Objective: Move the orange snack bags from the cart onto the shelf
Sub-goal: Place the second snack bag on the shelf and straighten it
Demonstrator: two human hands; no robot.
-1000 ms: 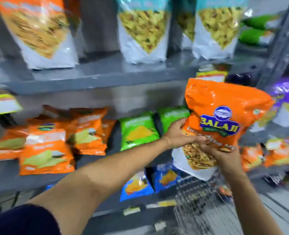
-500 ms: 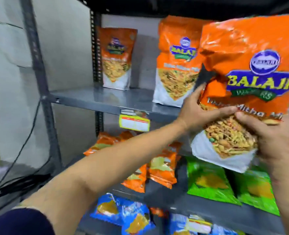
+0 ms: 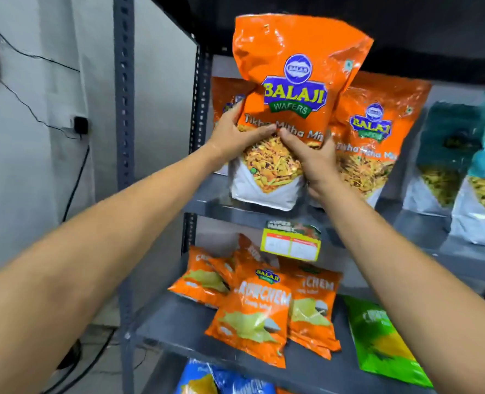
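Hands (image 3: 237, 135) (image 3: 311, 155) around one orange bag (image 3: 295, 89)

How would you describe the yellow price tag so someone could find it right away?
Start at the grey metal rack and find the shelf where the big orange bag is being held by both hands. The price tag hangs from that shelf's front edge, just below the bag. It is the only flat yellow card with white boxes; everything around it is a snack bag.
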